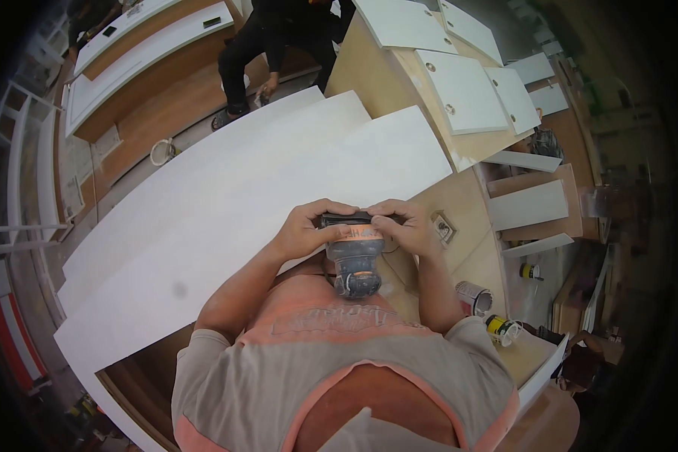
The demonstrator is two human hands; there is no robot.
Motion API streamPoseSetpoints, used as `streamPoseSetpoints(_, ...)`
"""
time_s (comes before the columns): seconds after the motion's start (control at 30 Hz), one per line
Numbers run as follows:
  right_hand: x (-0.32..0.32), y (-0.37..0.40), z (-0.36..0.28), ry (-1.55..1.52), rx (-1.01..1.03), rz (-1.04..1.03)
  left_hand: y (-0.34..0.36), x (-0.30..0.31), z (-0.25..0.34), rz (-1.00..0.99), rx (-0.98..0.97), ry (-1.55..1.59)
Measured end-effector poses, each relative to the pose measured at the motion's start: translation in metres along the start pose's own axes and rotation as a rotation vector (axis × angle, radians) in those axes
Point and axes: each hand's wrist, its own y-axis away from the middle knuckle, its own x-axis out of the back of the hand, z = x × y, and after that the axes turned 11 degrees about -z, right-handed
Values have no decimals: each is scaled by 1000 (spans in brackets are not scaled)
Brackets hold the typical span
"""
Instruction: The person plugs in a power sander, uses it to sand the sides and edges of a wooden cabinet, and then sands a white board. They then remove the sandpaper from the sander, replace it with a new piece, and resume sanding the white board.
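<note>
A dark blue-grey orbital sander (356, 264) with an orange band is held close to my chest, its body pointing toward me and its black pad end facing away. My left hand (307, 230) is closed on the left side of the pad end, thumb on the housing. On the other side, my right hand (408, 227) grips the same end with fingertips along the edge. A dark cord runs down beside the sander. Just beyond my hands lie large white panels (226, 192), overlapping each other. What lies on the pad's far face is hidden.
Small white cabinet doors (463, 90) rest on a wooden surface at upper right. Open cans (474, 299) and a yellow-labelled can (502, 329) stand right of me. Another person (286, 45) in dark clothes is at the top, near a long white-topped bench (154, 56).
</note>
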Motion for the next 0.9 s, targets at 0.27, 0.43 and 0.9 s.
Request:
streamPoseSetpoints(0.27, 2, -3, -16, 125, -62, 2, -6, -2, 11, 108, 93, -156)
streamPoseSetpoints(0.43, -6, -11, -12, 226, -120, 117, -4, -13, 12, 271, 5, -313)
streamPoseSetpoints(0.9, 2, -7, -8, 374, -103, 151, -18, -14, 4, 219, 133, -371)
